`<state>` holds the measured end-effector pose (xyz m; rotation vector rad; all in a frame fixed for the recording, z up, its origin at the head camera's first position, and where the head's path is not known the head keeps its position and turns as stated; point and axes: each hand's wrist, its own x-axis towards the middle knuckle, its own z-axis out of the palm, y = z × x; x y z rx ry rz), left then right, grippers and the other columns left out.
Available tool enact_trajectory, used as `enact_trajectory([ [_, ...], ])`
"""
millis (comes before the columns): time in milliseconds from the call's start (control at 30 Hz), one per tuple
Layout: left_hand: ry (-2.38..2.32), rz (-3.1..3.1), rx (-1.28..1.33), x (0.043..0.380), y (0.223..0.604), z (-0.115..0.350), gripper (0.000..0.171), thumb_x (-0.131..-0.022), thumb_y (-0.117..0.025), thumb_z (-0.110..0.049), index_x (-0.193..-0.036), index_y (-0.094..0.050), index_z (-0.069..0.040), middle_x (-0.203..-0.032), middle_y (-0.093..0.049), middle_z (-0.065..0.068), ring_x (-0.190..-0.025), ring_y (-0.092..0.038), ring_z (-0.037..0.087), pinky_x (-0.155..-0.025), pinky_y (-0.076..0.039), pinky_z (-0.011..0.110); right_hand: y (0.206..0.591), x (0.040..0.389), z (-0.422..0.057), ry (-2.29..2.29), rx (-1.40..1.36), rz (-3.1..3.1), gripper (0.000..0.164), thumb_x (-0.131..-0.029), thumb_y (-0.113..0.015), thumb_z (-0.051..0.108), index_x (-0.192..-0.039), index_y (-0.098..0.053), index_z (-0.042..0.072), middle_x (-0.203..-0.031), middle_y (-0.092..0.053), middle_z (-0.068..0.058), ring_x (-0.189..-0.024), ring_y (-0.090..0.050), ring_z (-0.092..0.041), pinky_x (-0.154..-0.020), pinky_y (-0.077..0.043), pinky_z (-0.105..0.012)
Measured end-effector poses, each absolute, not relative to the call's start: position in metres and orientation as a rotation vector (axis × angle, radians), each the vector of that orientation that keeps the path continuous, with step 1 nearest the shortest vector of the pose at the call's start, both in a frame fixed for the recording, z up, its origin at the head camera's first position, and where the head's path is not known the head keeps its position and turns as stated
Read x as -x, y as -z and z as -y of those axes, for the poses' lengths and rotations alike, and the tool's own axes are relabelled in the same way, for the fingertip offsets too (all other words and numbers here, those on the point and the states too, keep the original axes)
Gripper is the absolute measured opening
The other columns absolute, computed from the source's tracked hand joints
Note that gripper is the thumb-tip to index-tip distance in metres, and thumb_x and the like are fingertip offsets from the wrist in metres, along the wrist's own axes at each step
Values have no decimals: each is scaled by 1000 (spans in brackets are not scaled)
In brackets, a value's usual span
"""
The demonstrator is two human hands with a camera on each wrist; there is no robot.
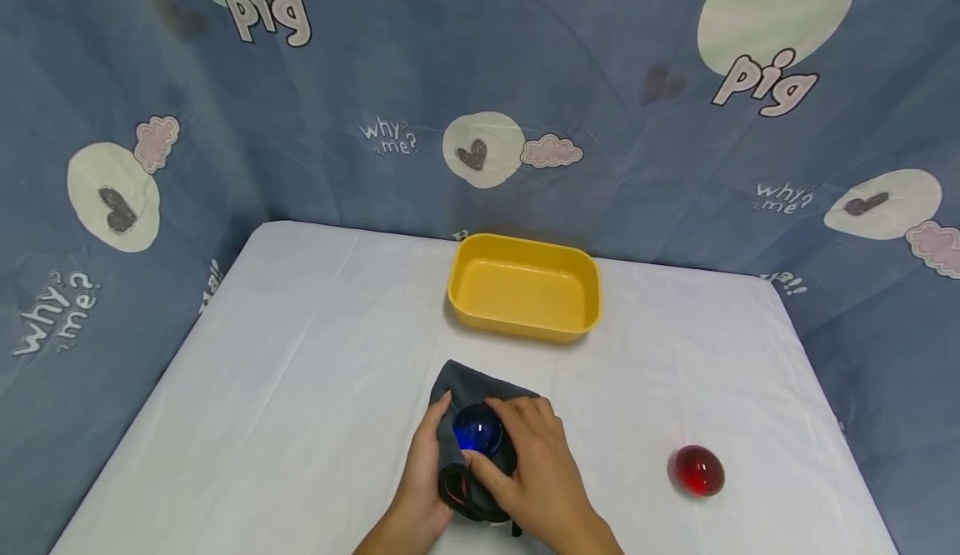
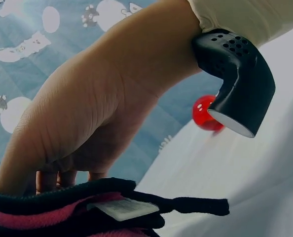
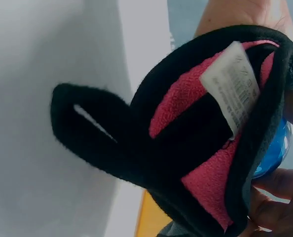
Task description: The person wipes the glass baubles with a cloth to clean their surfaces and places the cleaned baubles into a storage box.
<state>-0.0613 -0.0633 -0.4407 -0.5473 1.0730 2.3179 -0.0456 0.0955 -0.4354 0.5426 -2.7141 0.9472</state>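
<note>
A dark grey oven mitt (image 1: 471,382) lies between the two hands near the front of the table. Its open end points toward the person, showing black binding, pink lining, a white label (image 3: 233,86) and a hanging loop (image 3: 94,126). The left hand (image 1: 422,470) grips the mitt along its left side, thumb on top and the other fingers hidden beneath. Against the upper face of the mitt sits a shiny blue ball (image 1: 477,428). The right hand (image 1: 546,459) holds this ball between thumb and fingers, its palm over the mitt's right side.
Behind the hands stands a yellow tray (image 1: 525,332). A translucent red ball (image 1: 699,471) lies on the white tablecloth (image 1: 315,422) to the right. Blue printed fabric (image 1: 600,188) hangs around the table's back and sides.
</note>
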Motion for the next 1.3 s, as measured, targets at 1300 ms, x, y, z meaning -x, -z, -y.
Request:
enact_trajectory([
  [1300,-2374,-1060,458,56,430,51,72,-108,-42,-58,-159,-30,-9,-146,-53,2,-123,-55,10,-105,-45,28,439,39,-86,-929,-366,2518,63,-84,-90,31,-135,-62,7,-122,-63,-3,-107,-53,-18,-93,-45,-41],
])
